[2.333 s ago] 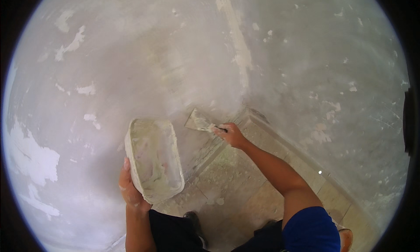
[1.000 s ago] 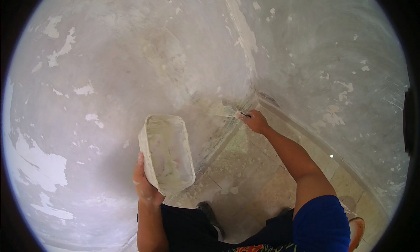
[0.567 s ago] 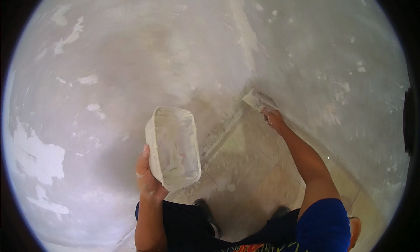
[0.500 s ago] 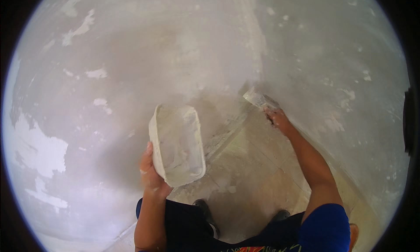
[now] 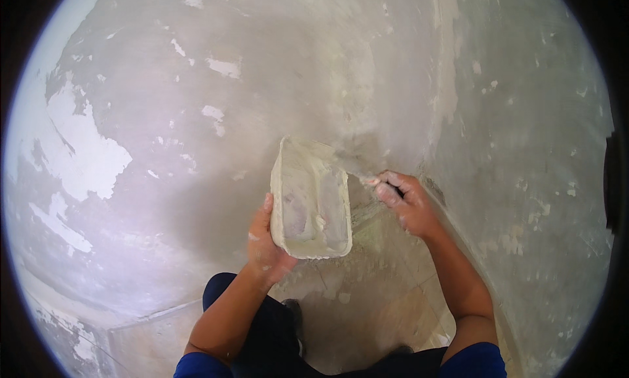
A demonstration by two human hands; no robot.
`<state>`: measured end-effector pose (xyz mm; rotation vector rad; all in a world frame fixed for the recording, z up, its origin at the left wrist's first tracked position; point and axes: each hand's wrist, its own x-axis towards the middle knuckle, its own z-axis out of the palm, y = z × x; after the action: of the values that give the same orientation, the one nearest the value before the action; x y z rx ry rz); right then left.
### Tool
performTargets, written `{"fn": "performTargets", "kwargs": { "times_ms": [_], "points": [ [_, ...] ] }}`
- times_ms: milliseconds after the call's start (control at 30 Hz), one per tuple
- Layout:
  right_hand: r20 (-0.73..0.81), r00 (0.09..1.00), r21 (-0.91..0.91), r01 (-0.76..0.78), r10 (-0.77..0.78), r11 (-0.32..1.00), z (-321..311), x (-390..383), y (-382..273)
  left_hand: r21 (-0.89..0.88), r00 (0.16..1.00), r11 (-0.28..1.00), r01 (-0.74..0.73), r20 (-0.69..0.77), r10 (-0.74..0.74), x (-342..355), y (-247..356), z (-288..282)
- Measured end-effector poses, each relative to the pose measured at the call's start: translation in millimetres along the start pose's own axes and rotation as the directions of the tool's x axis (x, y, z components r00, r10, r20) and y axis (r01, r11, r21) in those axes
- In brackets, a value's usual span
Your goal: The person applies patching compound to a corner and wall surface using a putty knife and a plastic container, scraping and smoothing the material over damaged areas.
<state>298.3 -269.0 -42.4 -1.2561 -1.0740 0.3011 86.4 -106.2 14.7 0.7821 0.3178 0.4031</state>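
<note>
The person stands close to a corner where 2 plastered walls meet, looking down along them. The left hand (image 5: 265,237) grips the near long edge of a shallow rectangular tray (image 5: 309,199), fingers curled under it and the thumb along its rim, so the tray is held up in front of the body, tilted a little toward the wall. The inside of the tray is smeared with pale, wet-looking plaster.

The right hand (image 5: 406,204) is closed around the handle of a putty knife (image 5: 357,171), fingers wrapped together on it. The blade reaches over the far right corner of the tray, close to the tray's rim; I cannot tell whether it touches the rim or the wall behind.

The left wall (image 5: 164,116) is grey with white patches where the coat has flaked off. The right wall (image 5: 524,148) is greenish-grey with small pale spots. Below the hands lies a tiled floor (image 5: 367,299) dusted with plaster crumbs, and the person's dark trousers (image 5: 262,332) and blue sleeves (image 5: 475,361) show at the bottom.
</note>
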Motion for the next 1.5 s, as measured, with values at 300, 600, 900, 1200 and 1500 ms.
{"fn": "performTargets", "kwargs": {
  "times_ms": [300, 600, 900, 1200, 1500],
  "points": [
    [0.102, 0.97, -0.239, 0.241, -0.222, 0.941, 6.4, -5.1, 2.4, -0.014, 0.996, 1.0, 0.017, 0.087, -0.016, 0.3, -4.7, -22.7],
    [0.051, 0.977, -0.406, 0.211, -0.209, 0.889, -37.2, -14.6, 40.8, -0.019, 0.996, 0.996, -0.086, 0.032, 0.087, 1.8, 3.0, -19.5],
    [-0.078, 0.978, -0.179, -0.203, 0.191, 0.963, -52.9, -26.7, 36.8, -0.063, 0.955, 0.957, -0.284, 0.067, 0.288, 1.2, 12.7, -19.4],
    [0.426, 0.813, 0.381, -0.559, 0.397, 0.737, -11.8, -17.2, -11.5, 0.127, 0.985, 0.982, -0.138, 0.126, 0.122, 1.3, 1.6, -12.1],
    [0.58, 0.762, 0.301, -0.528, 0.287, 0.794, -7.0, -25.9, 24.0, 0.061, 0.966, 0.983, -0.172, 0.206, 0.156, -2.8, -3.0, -22.6]
  ]
}}
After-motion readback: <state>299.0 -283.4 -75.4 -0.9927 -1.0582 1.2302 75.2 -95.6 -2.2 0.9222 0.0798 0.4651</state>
